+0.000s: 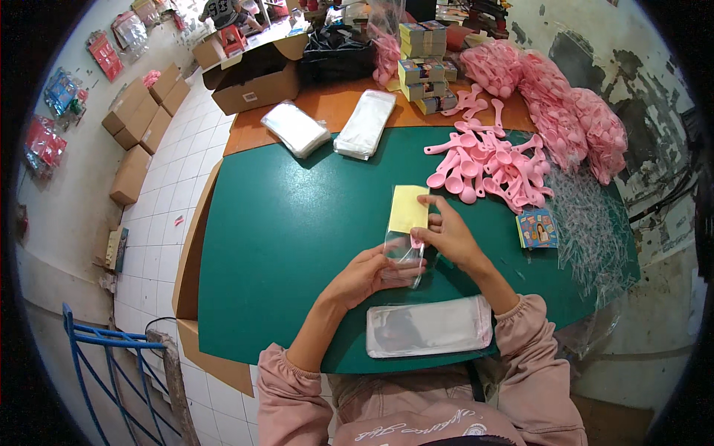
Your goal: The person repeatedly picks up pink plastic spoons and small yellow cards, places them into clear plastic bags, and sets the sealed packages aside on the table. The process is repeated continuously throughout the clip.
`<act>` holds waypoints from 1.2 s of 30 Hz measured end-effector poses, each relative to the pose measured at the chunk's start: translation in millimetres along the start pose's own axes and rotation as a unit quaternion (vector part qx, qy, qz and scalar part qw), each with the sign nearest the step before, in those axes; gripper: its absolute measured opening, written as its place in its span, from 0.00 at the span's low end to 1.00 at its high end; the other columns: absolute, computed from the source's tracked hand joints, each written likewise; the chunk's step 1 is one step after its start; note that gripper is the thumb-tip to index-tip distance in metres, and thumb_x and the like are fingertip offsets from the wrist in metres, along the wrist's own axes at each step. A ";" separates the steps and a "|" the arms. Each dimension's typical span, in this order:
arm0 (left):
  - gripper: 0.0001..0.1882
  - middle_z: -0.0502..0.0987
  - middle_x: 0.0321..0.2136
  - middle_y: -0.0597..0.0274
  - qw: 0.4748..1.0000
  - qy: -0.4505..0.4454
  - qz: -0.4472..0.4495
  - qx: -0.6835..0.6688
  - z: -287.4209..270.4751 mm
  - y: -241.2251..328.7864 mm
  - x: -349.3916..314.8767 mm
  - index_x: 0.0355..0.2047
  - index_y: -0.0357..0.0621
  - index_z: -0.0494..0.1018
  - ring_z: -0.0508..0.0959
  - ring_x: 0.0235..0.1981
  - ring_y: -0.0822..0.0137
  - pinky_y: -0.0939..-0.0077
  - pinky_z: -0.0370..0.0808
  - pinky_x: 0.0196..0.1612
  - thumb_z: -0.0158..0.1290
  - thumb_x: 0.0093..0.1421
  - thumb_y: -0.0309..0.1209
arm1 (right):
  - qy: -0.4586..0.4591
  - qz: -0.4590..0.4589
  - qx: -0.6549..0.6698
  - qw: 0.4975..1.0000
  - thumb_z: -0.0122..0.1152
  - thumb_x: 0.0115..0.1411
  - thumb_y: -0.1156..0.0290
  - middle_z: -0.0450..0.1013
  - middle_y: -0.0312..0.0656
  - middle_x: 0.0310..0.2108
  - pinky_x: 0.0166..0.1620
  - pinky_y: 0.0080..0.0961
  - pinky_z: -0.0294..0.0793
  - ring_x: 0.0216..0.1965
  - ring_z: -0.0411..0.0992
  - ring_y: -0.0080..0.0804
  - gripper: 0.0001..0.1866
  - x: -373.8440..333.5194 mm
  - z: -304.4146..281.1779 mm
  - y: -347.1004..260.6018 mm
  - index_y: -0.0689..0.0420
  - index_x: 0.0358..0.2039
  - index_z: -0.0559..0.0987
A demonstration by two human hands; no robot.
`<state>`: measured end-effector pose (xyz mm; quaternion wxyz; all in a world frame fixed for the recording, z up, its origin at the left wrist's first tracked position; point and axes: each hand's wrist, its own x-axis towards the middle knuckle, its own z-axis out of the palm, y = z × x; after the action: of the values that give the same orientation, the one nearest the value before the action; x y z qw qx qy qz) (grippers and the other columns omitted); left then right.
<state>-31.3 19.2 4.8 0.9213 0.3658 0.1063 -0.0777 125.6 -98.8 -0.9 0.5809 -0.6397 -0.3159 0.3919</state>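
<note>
At the centre of the frame, your two bare hands held a clear plastic bag [398, 253] above the green tabletop [268, 245]. A plain yellow card [408, 209] showed in its upper part, and a small pink piece [416, 241], perhaps a spoon's end, showed by your right thumb.

Your right hand [454, 238] gripped the bag's right side, index finger near the card's upper corner and thumb lower down, at the pink piece. Your left hand [362, 272] lay under the lower end, fingers stretched out behind the film; whether the thumb pinched it, you could not tell from this view.

Good handling here likely meant drawing the film gently taut with the left fingers, keeping the card flat and square to the bag's edges, and pressing lightly on the right so that nothing creased or tore.

A stack of clear bags [429, 327] lay just below your hands. Towards the upper right were heaped pink measuring spoons [483, 167], with a blue illustrated card stack [537, 229] below them and loose clear plastic strips [591, 238] at the tabletop's right edge.
</note>
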 end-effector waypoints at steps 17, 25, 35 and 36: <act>0.38 0.63 0.48 0.53 0.993 0.007 0.023 -0.115 -4.4 -9.7 -3.1 0.57 0.67 0.16 0.68 0.46 0.60 0.59 0.64 0.51 0.33 0.61 0.35 | -0.024 -0.286 -0.491 0.823 0.60 0.43 0.71 0.63 0.42 0.30 0.38 0.32 0.62 0.36 0.63 0.38 0.12 -39.7 38.4 -23.9 0.58 0.28 0.70; 0.36 0.66 0.44 0.56 0.992 0.070 0.072 -0.076 0.9 -15.5 2.8 0.60 0.60 0.25 0.70 0.40 0.67 0.65 0.67 0.46 0.34 0.60 0.30 | 0.049 -0.423 -0.614 0.665 0.52 0.45 0.70 0.63 0.38 0.23 0.38 0.30 0.61 0.31 0.64 0.32 0.05 -37.6 45.7 -20.0 0.57 0.23 0.71; 0.34 0.69 0.44 0.55 0.980 0.166 0.107 0.028 2.6 -8.5 1.4 0.62 0.58 0.34 0.74 0.41 0.68 0.73 0.72 0.43 0.31 0.57 0.20 | -0.169 -0.259 -0.263 0.914 0.52 0.48 0.74 0.62 0.39 0.27 0.36 0.26 0.62 0.30 0.63 0.32 0.06 -34.5 -10.2 -32.9 0.58 0.27 0.67; 0.34 0.69 0.44 0.55 0.980 0.164 0.111 0.025 4.4 -5.1 2.0 0.62 0.58 0.34 0.74 0.41 0.68 0.73 0.72 0.43 0.31 0.57 0.20 | -0.162 -0.247 -0.227 0.928 0.52 0.50 0.73 0.62 0.37 0.27 0.34 0.23 0.62 0.29 0.62 0.27 0.05 -36.2 -35.7 -36.9 0.58 0.28 0.67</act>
<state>-29.9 12.3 4.1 0.8850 0.4058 0.2129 0.0831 140.7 -143.0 41.2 0.4393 -0.5841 -0.6345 0.2515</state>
